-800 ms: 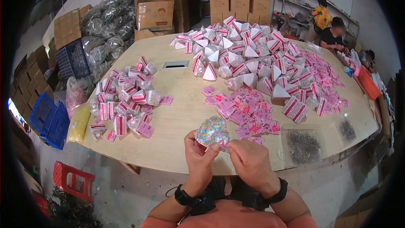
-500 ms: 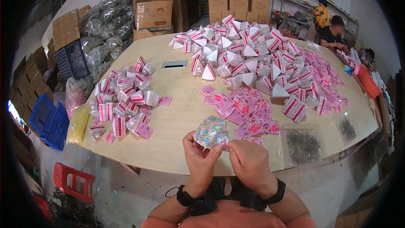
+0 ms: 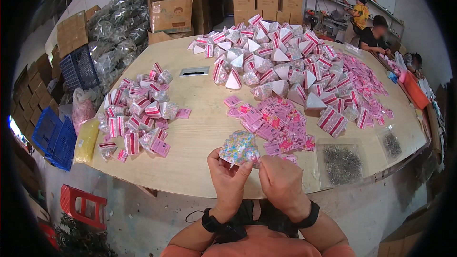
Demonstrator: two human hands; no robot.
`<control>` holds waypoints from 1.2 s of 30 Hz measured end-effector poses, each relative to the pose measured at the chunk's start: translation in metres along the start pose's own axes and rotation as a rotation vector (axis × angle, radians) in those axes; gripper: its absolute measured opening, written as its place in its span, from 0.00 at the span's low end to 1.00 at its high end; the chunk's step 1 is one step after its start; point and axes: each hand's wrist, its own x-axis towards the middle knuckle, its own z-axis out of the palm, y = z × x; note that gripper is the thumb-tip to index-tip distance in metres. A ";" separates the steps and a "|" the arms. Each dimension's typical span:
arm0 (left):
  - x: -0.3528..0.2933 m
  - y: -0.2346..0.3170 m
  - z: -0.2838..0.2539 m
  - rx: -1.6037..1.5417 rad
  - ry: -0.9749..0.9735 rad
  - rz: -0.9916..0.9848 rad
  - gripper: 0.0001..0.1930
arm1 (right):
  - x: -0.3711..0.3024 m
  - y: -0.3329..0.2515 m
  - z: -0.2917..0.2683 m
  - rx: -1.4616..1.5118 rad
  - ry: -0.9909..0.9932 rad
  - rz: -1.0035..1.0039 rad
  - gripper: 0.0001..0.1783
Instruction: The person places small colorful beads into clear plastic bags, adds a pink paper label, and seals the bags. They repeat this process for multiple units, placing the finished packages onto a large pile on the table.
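Left hand (image 3: 228,181) pinching pastel-speckled white triangular piece (image 3: 239,147) above near edge of pale wooden table (image 3: 200,119); right hand (image 3: 282,181) curled, pinching piece's right corner.

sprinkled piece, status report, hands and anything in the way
Left hand holding sprinkled piece. Right hand curled at its right edge, exact grip hidden. Pink cards lie beyond, nothing seen blocking.

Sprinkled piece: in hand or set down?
In hand: left hand grips the sprinkled piece at lower left; curled right hand is at its lower right corner.
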 end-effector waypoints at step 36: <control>0.001 0.001 -0.006 -0.009 -0.040 -0.031 0.28 | 0.015 0.015 -0.020 1.117 -0.396 0.832 0.07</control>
